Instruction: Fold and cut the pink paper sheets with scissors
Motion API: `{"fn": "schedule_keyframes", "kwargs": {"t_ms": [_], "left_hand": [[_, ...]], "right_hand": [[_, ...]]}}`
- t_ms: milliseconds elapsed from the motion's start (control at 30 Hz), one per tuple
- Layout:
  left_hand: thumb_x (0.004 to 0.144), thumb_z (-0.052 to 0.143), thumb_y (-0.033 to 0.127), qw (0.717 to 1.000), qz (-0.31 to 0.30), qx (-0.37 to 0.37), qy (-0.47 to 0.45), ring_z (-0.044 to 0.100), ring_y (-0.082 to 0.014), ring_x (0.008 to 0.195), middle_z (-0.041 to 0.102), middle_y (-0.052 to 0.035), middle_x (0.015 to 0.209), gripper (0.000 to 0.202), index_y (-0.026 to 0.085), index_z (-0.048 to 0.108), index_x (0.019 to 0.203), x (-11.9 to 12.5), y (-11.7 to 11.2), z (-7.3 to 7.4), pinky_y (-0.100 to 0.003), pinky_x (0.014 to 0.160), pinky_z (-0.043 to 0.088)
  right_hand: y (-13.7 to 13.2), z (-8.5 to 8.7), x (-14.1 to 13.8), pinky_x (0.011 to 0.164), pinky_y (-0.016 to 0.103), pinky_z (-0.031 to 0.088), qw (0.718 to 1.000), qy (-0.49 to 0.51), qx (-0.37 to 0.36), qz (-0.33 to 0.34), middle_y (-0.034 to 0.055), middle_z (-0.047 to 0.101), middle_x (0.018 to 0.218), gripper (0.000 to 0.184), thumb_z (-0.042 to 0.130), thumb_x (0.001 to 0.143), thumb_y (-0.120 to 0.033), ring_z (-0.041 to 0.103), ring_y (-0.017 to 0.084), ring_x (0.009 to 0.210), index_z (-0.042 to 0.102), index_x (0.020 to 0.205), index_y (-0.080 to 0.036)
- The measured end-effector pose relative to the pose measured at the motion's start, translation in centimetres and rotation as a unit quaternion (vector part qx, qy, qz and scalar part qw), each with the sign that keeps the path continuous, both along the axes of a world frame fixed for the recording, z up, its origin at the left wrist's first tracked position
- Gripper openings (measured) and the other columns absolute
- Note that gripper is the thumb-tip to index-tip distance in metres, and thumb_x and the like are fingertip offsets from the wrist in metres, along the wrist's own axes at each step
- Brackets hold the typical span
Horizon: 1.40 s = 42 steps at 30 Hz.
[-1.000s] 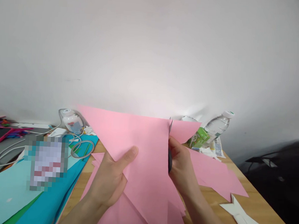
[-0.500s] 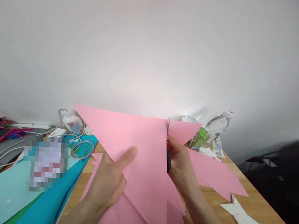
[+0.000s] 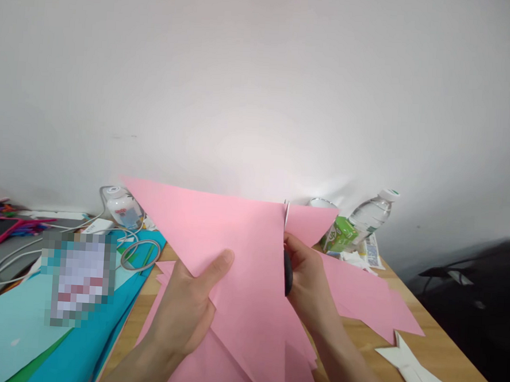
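A folded sheet of pink paper is held up above the table. My left hand grips its lower left edge, thumb on the near face and fingers behind. My right hand is closed on dark-handled scissors at the sheet's right side. Their blades show near the top edge, and a pink flap lies to the right of them. The paper hides part of the scissors. Below it, more pink sheets lie on the wooden table.
Blue and green paper, a coiled cable and a white bottle are on the left. At right stand a water bottle and green box, with pink pieces and a folded white paper shape nearer.
The upper part of the held paper and the flap right of the blades have shifted slightly left. Both hands stay almost in place.
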<state>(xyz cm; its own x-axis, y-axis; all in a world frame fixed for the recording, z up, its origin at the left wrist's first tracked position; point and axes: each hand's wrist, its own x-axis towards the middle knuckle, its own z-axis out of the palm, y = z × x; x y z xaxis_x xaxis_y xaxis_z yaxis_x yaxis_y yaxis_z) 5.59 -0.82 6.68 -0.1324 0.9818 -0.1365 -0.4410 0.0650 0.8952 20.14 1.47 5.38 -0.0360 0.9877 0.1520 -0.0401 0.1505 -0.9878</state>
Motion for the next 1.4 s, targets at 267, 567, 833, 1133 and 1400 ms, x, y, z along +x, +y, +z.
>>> {"fn": "schedule_keyframes", "kwargs": {"t_ms": [267,567,833,1133,1400], "left_hand": [[0.068,0.075,0.03,1.0,0.005,-0.003,-0.004,0.059,-0.0268,0.112,0.067,-0.0081,0.114,0.069,0.022,0.047,0.131,-0.1,0.1,0.0,-0.039,0.093,0.05],[0.067,0.075,0.032,1.0,0.001,0.009,0.003,0.059,-0.0255,0.112,0.068,-0.009,0.113,0.067,0.019,0.05,0.128,-0.1,0.1,0.1,-0.039,0.099,0.045],[0.061,0.079,0.028,0.999,0.029,-0.002,0.019,0.06,-0.0282,0.11,0.068,-0.0105,0.113,0.06,0.017,0.059,0.116,-0.7,1.1,0.0,-0.04,0.094,0.049],[0.049,0.08,0.034,0.97,0.006,-0.058,0.235,0.069,-0.0322,0.083,0.072,-0.0161,0.091,0.045,0.01,0.066,0.085,-7.3,5.9,-5.5,-0.043,0.073,0.056],[0.062,0.068,0.022,0.884,0.078,-0.043,0.459,0.065,-0.0304,0.094,0.068,-0.0147,0.104,0.059,0.014,0.054,0.118,-10.7,5.5,-6.1,-0.041,0.08,0.05]], "right_hand": [[-0.1,-0.3,0.2,0.046,0.02,0.039,1.0,0.0,-0.005,-0.003,-0.0067,0.057,0.056,0.026,0.053,0.066,-0.005,0.042,0.007,0.046,0.063,0.086,-0.018],[0.1,-0.3,0.1,0.045,0.02,0.036,1.0,0.009,-0.015,-0.006,-0.008,0.049,0.052,0.016,0.052,0.063,-0.008,0.038,0.006,0.046,0.059,0.074,-0.017],[0.8,-0.7,0.1,0.043,0.019,0.031,0.999,-0.002,-0.031,-0.026,-0.0081,0.044,0.048,0.008,0.057,0.068,-0.018,0.037,0.007,0.046,0.056,0.076,-0.017],[0.7,-3.4,4.2,0.055,0.024,0.036,0.896,-0.44,-0.058,-0.017,-0.0062,0.057,0.059,0.032,0.07,0.068,-0.033,0.052,0.014,0.057,0.057,0.095,-0.024],[-0.9,-8.5,7.8,0.052,0.025,0.025,0.805,-0.575,-0.133,-0.064,0.0066,0.067,0.07,0.022,0.065,0.067,-0.015,0.061,0.025,0.07,0.062,0.089,-0.017]]}}
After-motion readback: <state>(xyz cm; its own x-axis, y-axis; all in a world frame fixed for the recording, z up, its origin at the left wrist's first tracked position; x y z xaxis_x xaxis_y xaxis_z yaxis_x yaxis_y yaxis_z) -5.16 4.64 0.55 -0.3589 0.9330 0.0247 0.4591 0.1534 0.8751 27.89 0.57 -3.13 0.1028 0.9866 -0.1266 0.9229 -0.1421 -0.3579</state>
